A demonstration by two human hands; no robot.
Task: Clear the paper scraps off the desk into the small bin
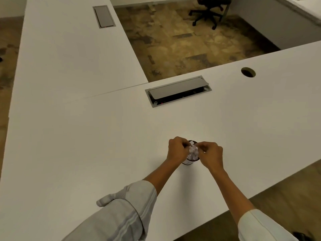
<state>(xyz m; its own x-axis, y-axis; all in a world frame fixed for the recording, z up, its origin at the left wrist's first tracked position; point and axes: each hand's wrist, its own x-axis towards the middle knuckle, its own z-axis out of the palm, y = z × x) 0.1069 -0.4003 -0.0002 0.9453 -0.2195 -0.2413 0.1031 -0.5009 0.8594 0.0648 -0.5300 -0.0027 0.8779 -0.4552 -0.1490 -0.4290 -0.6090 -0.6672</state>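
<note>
A small dark round bin [188, 162] stands on the white desk [104, 145], filled to the rim with white paper scraps [193, 152]. My left hand [177, 150] hovers at the bin's left rim with its fingers curled and pinched over the opening. My right hand [211, 154] is at the right rim, thumb and fingers pinched together above the scraps. Whether either pinch holds a scrap is hidden by the fingers. Both hands cover most of the bin. No loose scraps show on the desk surface.
A grey cable hatch [178, 91] with its lid ajar sits in the desk behind the bin. A round cable hole [248, 72] lies at the right. A second hatch [104, 16] is on the left desk wing. An office chair [208, 13] stands on the floor beyond.
</note>
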